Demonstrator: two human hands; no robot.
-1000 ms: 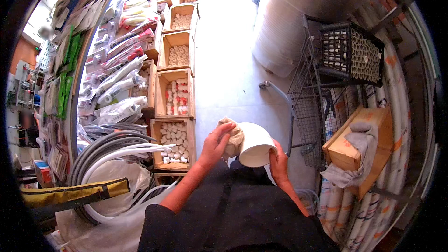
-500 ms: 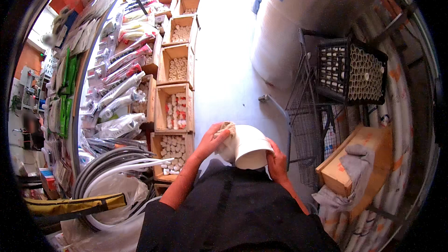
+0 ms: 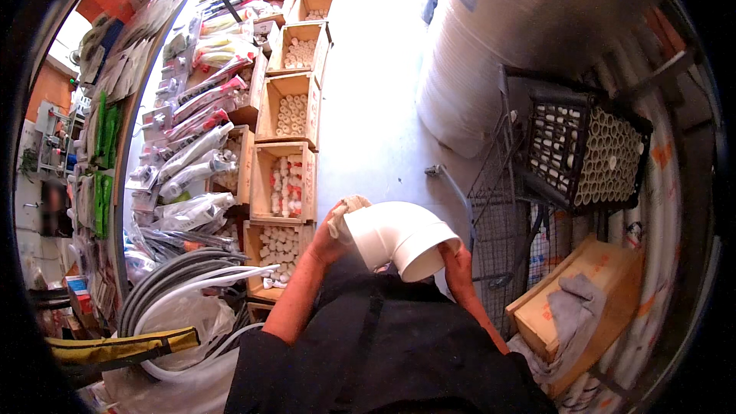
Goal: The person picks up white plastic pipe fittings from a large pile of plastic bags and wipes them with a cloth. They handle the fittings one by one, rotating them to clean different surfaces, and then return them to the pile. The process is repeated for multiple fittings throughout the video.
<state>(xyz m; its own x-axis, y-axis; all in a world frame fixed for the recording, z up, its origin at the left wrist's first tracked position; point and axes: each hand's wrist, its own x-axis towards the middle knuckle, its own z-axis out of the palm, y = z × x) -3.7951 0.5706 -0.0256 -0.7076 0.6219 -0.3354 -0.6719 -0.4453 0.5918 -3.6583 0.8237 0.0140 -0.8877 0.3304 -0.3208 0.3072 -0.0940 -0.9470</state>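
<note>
Near the person's dark top [image 3: 376, 337], out in front at waist height, one white pipe elbow [image 3: 397, 230] is held between two bare hands. As for writing, orange-red printing shows on the single wooden box [image 3: 537, 330] at right, too small for me to read; a grey cloth [image 3: 576, 308] drapes over its near edge. The elbow's long axis runs roughly left to right, bending at the right so that one open mouth points down toward the wearer; the other end points left. The left hand [image 3: 328, 239] is closed on a beige cloth [image 3: 346, 208] pressed about that left end. The right hand [image 3: 457, 261] grips the mouth's right rim. I count one black crate [image 3: 580, 155] of white tubes on one wire cart [image 3: 494, 222], and at least five wooden bins [image 3: 261, 184] lined along the aisle, the nearest holding white fittings too many to count.
</note>
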